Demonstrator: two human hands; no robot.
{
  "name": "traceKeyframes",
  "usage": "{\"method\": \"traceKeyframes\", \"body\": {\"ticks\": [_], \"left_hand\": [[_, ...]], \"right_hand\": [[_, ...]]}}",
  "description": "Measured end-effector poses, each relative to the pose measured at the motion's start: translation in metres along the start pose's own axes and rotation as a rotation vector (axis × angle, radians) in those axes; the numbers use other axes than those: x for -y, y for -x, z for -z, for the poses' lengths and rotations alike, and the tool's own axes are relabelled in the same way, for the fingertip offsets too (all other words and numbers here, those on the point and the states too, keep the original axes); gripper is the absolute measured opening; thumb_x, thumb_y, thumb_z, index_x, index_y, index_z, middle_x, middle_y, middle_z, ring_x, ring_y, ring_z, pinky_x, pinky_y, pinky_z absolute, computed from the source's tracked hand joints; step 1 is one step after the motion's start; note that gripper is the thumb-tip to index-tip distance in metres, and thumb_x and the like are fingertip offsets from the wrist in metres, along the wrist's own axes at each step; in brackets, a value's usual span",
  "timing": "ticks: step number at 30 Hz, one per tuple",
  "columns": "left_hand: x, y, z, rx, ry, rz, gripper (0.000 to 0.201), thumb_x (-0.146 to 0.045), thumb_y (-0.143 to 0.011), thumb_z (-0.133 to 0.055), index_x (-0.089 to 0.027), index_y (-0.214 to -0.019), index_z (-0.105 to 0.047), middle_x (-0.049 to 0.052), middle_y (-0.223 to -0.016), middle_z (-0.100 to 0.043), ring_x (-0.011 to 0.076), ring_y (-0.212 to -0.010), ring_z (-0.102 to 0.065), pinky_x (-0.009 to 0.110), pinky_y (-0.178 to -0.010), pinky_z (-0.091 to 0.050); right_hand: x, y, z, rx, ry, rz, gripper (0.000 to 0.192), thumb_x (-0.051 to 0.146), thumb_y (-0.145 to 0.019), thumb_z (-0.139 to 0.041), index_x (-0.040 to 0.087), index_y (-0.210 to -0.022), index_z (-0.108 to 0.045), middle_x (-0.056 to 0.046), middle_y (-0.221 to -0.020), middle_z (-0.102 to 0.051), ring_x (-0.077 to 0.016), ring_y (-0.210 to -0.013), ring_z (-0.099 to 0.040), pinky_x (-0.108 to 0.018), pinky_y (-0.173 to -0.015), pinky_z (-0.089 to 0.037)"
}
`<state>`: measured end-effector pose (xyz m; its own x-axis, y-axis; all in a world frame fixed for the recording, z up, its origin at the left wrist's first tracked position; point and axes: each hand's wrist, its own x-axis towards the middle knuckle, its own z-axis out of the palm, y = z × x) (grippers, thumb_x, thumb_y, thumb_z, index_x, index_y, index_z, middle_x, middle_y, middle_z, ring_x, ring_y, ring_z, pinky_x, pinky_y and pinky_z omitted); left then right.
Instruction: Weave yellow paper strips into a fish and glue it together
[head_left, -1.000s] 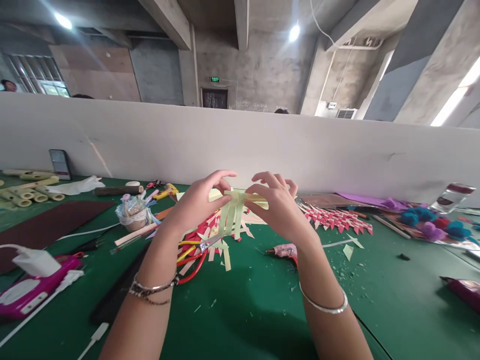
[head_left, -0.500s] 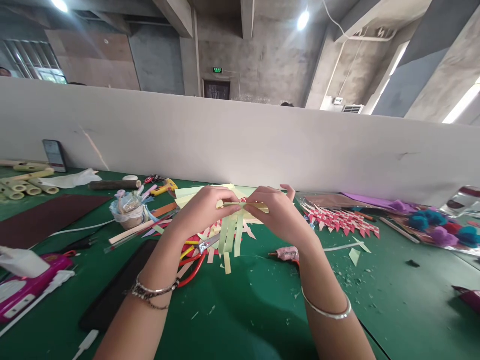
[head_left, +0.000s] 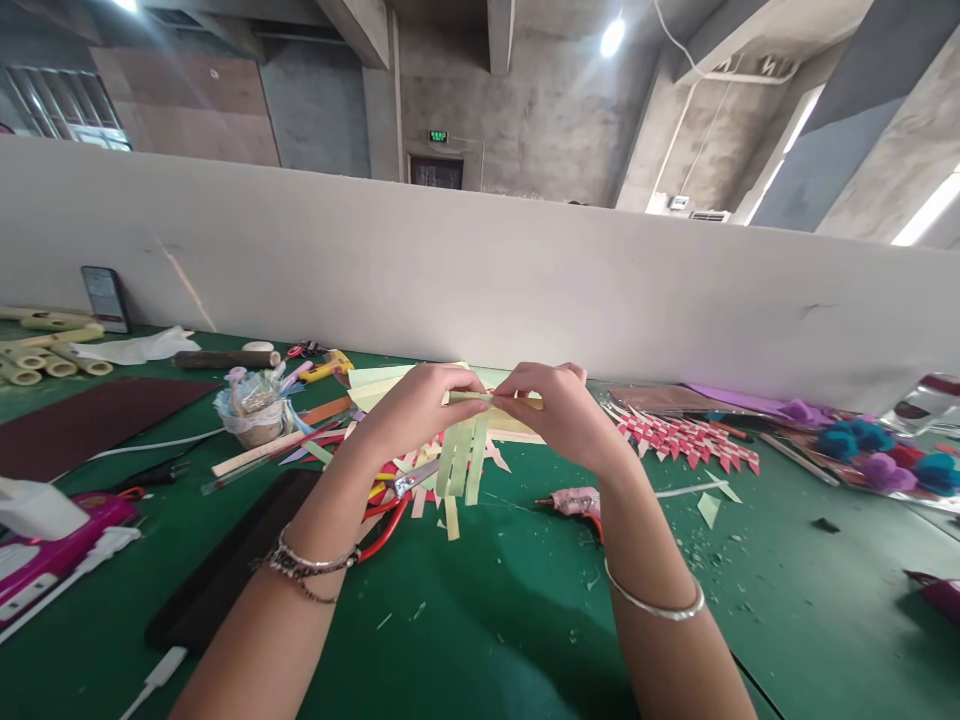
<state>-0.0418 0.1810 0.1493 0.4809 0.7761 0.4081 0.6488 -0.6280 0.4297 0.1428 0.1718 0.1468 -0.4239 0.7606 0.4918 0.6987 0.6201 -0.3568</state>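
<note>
- The worker's left hand (head_left: pixel 427 402) and right hand (head_left: pixel 559 408) meet above a green table (head_left: pixel 495 630), each closed in a thumb-and-finger pinch on the top edge of a bundle of pale green paper strips (head_left: pixel 454 462).
- At far left, a phone (head_left: pixel 105 298) leans against a white partition (head_left: pixel 375 270); a small pot (head_left: pixel 261 428) of odds and ends stands nearer the worker.
- Just left of the strips, scissors (head_left: pixel 407 483) lie among paper scraps, untouched by either hand.
- At center, the strips dangle below the fingertips, lower ends loose. The step appears to be aligning or creasing their top band, though fingers hide the detail; the next move likely calls for one steady pinch while the other shifts, leaving the tails straight.
- Right of center, a pink glue gun (head_left: pixel 574 502) rests beside the right forearm.
- Farther right lies a red-and-white woven paper piece (head_left: pixel 686 440).
</note>
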Motion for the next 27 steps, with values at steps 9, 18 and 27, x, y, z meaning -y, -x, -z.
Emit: {"method": "traceKeyframes", "body": {"ticks": [9, 18, 27], "left_hand": [[0.0027, 0.0036, 0.0023, -0.030, 0.051, 0.015, 0.024, -0.039, -0.084, -0.050, -0.020, -0.077, -0.063, 0.000, -0.077, -0.064, 0.0132, -0.070, -0.057, 0.023, -0.061, -0.040], [0.0009, 0.0050, 0.0061, -0.159, 0.056, -0.072, 0.014, -0.029, -0.083, -0.054, -0.021, -0.080, -0.066, -0.001, -0.079, -0.067, 0.0122, -0.072, -0.060, 0.022, -0.063, -0.043], [0.0033, 0.0036, 0.0017, -0.154, 0.099, -0.070, 0.015, -0.030, -0.083, -0.055, -0.021, -0.078, -0.066, -0.001, -0.078, -0.067, 0.0122, -0.072, -0.060, 0.022, -0.063, -0.043]], "right_hand": [[-0.0014, 0.0007, 0.0013, 0.034, 0.012, -0.015, 0.019, 0.024, -0.087, -0.045, 0.022, -0.077, -0.061, 0.004, -0.079, -0.065, -0.0087, -0.064, -0.051, -0.033, -0.080, -0.021], [0.0035, 0.0032, 0.0000, -0.023, 0.022, -0.013, 0.022, 0.029, -0.088, -0.043, 0.022, -0.075, -0.059, 0.002, -0.075, -0.064, -0.0107, -0.061, -0.048, -0.034, -0.078, -0.023], [0.0053, 0.0036, 0.0033, -0.040, 0.065, -0.023, 0.021, 0.024, -0.088, -0.044, 0.023, -0.073, -0.059, 0.005, -0.076, -0.063, -0.0083, -0.059, -0.046, -0.032, -0.076, -0.021]]}}
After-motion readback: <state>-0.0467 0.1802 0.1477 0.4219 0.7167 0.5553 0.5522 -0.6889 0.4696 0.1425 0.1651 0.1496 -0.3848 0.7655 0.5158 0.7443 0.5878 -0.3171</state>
